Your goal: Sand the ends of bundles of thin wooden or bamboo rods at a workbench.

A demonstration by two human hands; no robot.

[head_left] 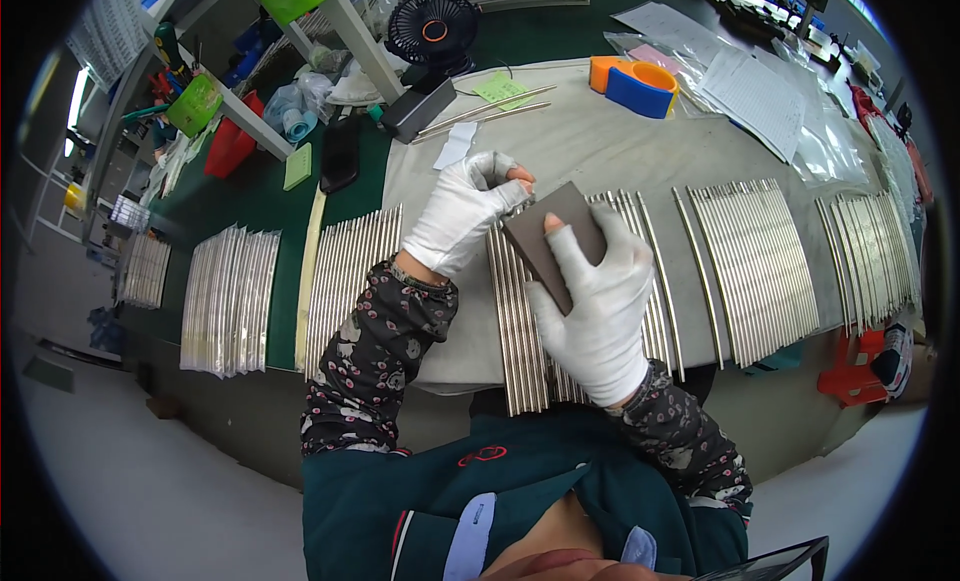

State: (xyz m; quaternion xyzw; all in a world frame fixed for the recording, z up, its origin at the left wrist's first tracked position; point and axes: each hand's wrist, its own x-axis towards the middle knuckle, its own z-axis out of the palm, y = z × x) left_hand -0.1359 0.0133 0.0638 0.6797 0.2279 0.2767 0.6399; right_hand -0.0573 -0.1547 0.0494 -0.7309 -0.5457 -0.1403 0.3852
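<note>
My right hand [605, 311], in a white glove with a bare fingertip showing, grips a flat, dark grey-brown rectangular block [533, 243]. The block is tilted above a row of slim silver metal rods [513, 331], hiding part of them. Just left of the block's upper corner, my left hand [462, 213] is closed in a pinch, also gloved in white with bare fingertips. Whatever lies between those fingers is too small to make out. More silver rods [352, 266] lie side by side to the left of my left forearm.
Further rod rows [755, 271] lie to the right, and plastic-wrapped rods [230, 301] to the left. At the back are a black fan [432, 31], an orange-and-blue tape dispenser [640, 89], papers [755, 96] and a dark phone-like object [340, 153]. A shelf post [250, 124] stands back left.
</note>
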